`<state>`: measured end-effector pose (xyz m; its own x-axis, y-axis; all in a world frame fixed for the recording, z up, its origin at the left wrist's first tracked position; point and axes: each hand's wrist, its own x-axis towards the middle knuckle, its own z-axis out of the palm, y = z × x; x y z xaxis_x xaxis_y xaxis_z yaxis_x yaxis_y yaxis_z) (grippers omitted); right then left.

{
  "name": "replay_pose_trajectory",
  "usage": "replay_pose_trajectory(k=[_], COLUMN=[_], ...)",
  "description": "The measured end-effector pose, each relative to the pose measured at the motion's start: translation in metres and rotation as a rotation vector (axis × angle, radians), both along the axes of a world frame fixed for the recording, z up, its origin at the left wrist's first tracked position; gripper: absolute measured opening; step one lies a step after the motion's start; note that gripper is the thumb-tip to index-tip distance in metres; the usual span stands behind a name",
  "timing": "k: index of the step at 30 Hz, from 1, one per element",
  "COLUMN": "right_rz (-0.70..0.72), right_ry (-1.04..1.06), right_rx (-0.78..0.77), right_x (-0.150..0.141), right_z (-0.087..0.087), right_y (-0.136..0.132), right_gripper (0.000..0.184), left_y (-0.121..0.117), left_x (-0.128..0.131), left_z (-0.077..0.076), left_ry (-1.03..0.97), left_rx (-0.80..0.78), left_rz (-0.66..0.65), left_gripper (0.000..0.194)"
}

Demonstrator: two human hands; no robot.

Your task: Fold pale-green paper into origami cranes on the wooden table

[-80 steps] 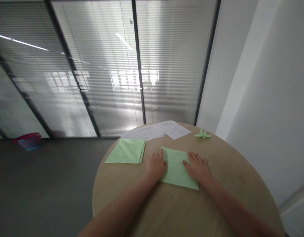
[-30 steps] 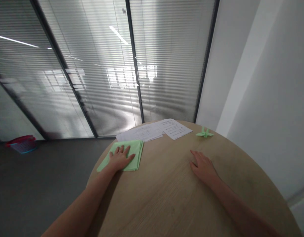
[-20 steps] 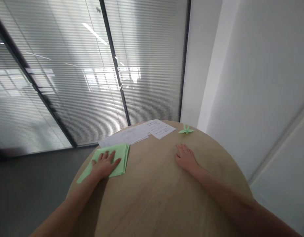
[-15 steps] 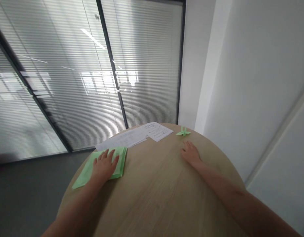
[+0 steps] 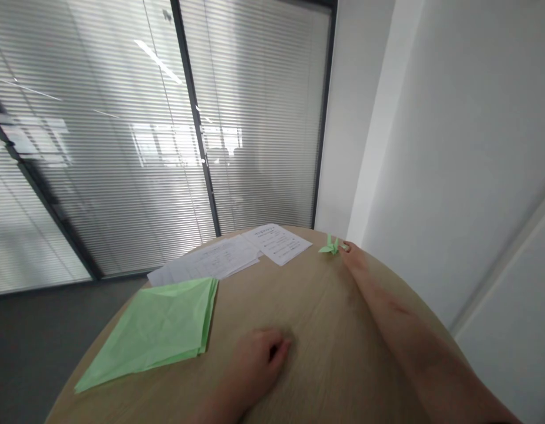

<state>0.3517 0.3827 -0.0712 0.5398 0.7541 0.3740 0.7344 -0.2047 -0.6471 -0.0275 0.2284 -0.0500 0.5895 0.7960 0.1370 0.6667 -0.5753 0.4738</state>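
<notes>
Two bare hands work over one round wooden table, which fills the lower part of the head view; its pale, grained top runs from the bottom edge to the far rim near the glass partition with horizontal blinds and the white wall on the right.

On the left part of the tabletop lies a stack of light green paper squares, flat, edges roughly aligned, one corner pointing toward the near left rim. Neither hand touches it. Beyond the stack, at the far rim, lie several white printed sheets, overlapping one another; the nearest green square ends just beside them.

The right forearm extends diagonally across the right side of the table to the far rim. The right hand lies low on the surface with fingers stretched forward — the fingertips reach the green origami crane and appear to touch its right side. No grip around the crane is visible; whether the fingers pinch it cannot be told at this size.

The left hand rests on bare wood near the centre of the table, palm down, fingers loosely curled under, holding nothing. It sits just to the right of the green stack and well apart from the crane — which stands at the far rim, just right of the printed sheets.
</notes>
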Motion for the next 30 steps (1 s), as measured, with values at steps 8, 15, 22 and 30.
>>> replay_pose_trajectory(k=[8,15,22,30], right_rz=[0.069,0.219,0.279,0.484], right_ry=[0.112,0.272,0.381,0.575], right_rx=[0.062,0.152,0.155,0.141], right_x=[0.004,-0.035,-0.101,-0.170], right_z=[0.001,-0.004,-0.015,-0.002], right_y=[0.016,-0.034,-0.107,-0.156], right_gripper=[0.027,0.036,0.038,0.032], left_y=[0.011,0.024,0.044,0.039], left_x=[-0.001,-0.006,0.008,0.021], left_z=[0.001,-0.007,-0.008,-0.009], left_ry=[-0.074,-0.240,-0.427,-0.602], left_rx=[-0.089,-0.177,-0.355,-0.386], left_rz=[-0.044,0.054,0.223,0.286], left_gripper=[0.035,0.038,0.028,0.036])
